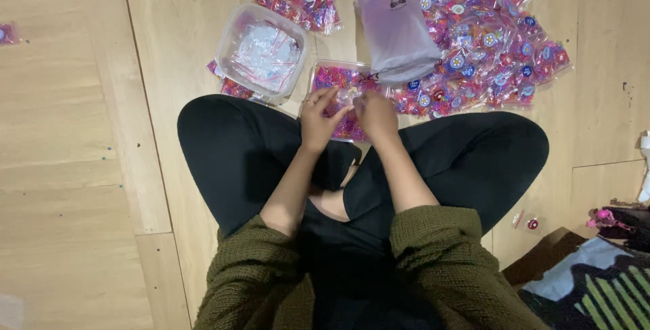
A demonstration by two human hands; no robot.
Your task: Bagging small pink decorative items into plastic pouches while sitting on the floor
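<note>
Matt pale wood floor (81,167), clear glossy plastic tub (261,52), shiny crinkled plastic packets (487,52), frosted smooth bag (396,32), coarse knitted olive sleeves (440,249).

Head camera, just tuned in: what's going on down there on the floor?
A person sits cross-legged on a wooden floor. Both hands are together over a clear tub of pink pieces: the left hand and right hand seem to pinch something small between them, too small to identify. Left of it sits a second clear tub of clear bags. Behind lie a pale purple pouch and a spread of filled pink packets.
</note>
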